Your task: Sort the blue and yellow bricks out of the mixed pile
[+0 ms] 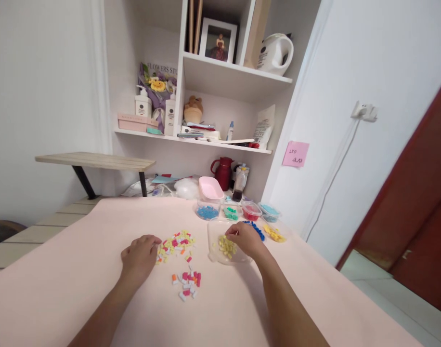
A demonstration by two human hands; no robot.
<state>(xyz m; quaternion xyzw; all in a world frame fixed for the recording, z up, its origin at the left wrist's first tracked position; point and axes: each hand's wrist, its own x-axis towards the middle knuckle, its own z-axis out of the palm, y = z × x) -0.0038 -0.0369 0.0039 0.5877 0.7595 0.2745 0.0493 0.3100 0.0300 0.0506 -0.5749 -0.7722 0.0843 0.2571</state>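
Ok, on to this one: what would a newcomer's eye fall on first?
Probably the mixed pile of small bright pieces by the left hand, vivid against the pale pink table. Next, the clear tray with yellow pieces, the right hand over it. At the back, the dark red jug stands out below the white shelves.

We see a plain pale pink counter (72, 279) across the bottom of the frame. Below and left of centre, we have a pile (177, 243) mixing yellow, pink, white and orange; below centre, pale yellow pieces (226, 246). Right of those we find deep blue pieces (256, 231), then golden pieces (274, 233).
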